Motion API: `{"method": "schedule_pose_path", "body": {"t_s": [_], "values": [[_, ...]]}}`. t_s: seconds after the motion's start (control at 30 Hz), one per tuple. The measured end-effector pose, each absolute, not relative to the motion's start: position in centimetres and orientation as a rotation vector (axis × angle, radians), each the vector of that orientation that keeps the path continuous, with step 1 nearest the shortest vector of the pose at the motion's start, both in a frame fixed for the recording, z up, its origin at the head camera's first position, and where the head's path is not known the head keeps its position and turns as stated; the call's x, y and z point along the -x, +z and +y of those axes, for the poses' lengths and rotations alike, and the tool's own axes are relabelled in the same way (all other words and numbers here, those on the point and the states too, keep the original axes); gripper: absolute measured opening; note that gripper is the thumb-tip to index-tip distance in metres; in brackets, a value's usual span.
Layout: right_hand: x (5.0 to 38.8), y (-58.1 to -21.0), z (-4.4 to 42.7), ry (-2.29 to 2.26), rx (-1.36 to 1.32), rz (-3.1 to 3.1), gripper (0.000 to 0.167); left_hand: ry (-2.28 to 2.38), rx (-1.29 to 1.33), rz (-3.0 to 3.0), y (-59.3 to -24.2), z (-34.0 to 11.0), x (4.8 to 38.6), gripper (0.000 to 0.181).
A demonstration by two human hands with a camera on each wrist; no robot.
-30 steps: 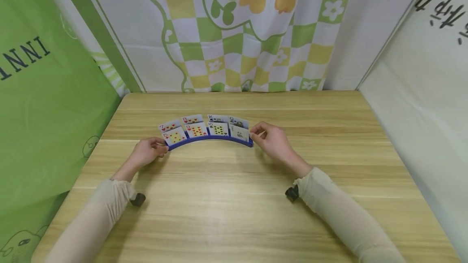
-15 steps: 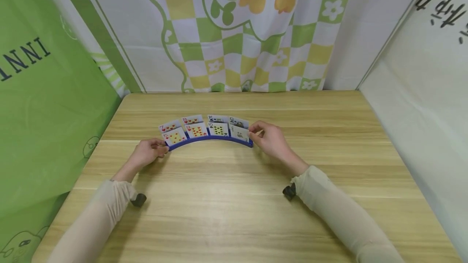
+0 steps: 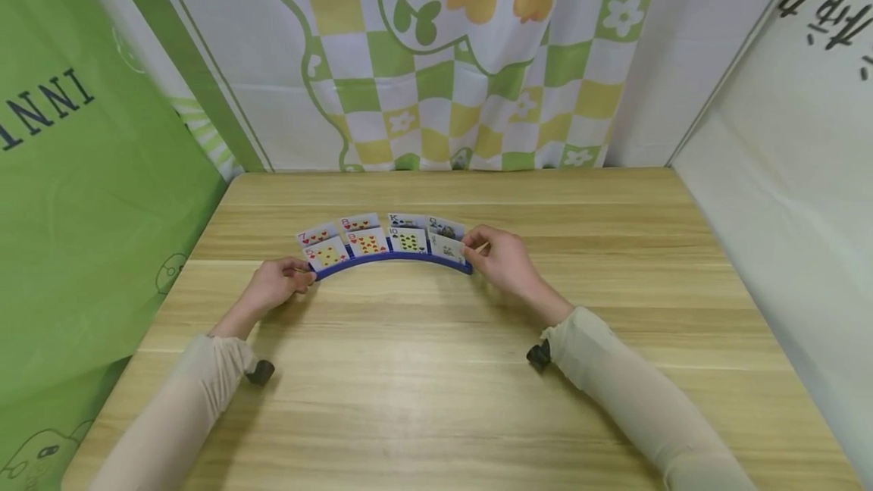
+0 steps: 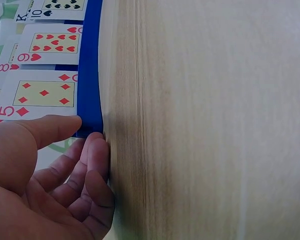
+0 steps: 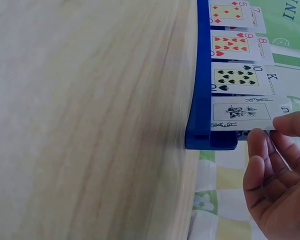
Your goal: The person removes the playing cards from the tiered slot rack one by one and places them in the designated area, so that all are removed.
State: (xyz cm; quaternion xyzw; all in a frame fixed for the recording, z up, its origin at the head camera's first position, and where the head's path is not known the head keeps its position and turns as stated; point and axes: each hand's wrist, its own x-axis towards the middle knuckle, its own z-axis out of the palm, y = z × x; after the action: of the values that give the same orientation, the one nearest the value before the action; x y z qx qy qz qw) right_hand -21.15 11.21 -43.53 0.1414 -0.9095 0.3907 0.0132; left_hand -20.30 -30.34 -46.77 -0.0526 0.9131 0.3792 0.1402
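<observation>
In the head view, the blue card holder (image 3: 389,257) was set on the wooden table (image 3: 423,385), its curve bowed away from the person. Along the holder's front row were stood, from its left end to its right, the five of diamonds (image 3: 327,254), the nine of hearts (image 3: 368,242), the ten of spades (image 3: 408,241) and the joker (image 3: 446,248). Behind these, farther back on the holder, the seven of hearts (image 3: 317,236), the eight of hearts (image 3: 358,223), a king (image 3: 407,220) and a queen (image 3: 446,228) were partly covered. The holder's left end was gripped by the left hand (image 3: 273,285); at its right end, the joker's outer edge was pinched by the right hand (image 3: 508,260). Beyond the holder, a checked curtain (image 3: 477,59) was hung. In the left wrist view, the thumb was laid on the holder's end, just beside the five of diamonds, with the fingers bent close together at the end's outer side; whether its underside was touched could not be told. In the right wrist view, the joker's corner farthest from the holder's front rim was held between thumb and fingers, and the remaining fingers were curled beyond the holder's end.
</observation>
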Motion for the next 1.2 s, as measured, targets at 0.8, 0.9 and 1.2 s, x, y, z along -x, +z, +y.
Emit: {"method": "schedule_pose_path", "body": {"t_s": [0.8,0.9,1.2], "values": [[21.0,-42.1,12.1,1.239,-0.449,-2.750,0.015,1.135,0.157,2.623,-47.1,-30.5,20.4,0.044],[21.0,-41.9,12.4,1.273,-0.432,-2.750,0.015,1.134,0.163,2.622,-47.2,-30.5,20.4,0.044],[21.0,-41.4,13.3,1.322,-0.391,-2.758,0.019,1.128,0.161,2.624,-47.2,-30.6,20.4,0.043]]}}
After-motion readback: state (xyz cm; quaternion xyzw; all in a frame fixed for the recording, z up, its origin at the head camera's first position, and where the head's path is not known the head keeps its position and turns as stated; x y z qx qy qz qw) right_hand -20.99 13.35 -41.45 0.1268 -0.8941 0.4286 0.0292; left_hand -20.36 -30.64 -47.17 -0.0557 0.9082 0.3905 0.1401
